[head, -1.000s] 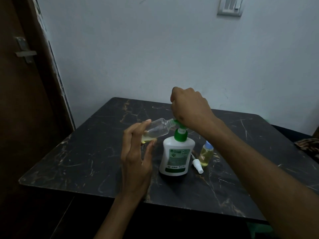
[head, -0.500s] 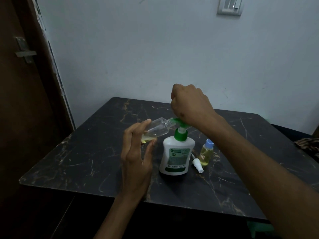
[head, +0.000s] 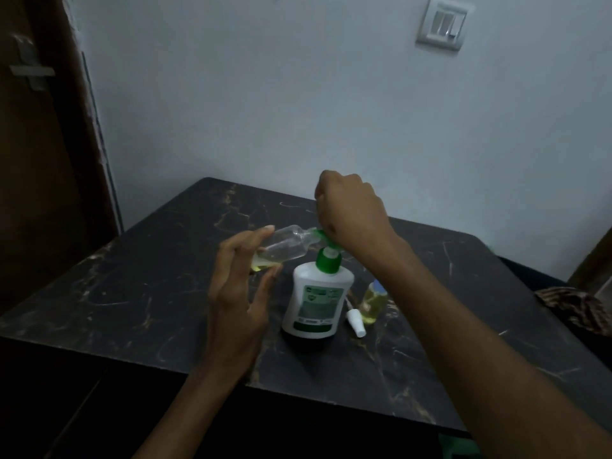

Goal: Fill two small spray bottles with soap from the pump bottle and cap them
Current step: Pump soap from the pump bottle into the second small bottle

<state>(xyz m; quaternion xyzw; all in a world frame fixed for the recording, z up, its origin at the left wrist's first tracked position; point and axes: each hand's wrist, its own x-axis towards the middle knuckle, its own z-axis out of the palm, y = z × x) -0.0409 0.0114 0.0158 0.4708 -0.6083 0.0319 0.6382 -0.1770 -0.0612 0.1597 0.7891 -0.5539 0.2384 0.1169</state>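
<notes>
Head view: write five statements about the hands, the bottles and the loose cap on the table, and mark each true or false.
1. The left hand holds a small clear bottle tilted, its mouth at the spout of the pump bottle. True.
2. The right hand rests flat on the table. False: it is on top of the green pump head.
3. The held bottle is full to the neck. False: only a little yellow liquid lies at its lower end.
4. A second small bottle stands right of the pump bottle with a blue cap on. True.
5. The white spray cap is screwed onto the held bottle. False: it lies loose on the table.
</notes>
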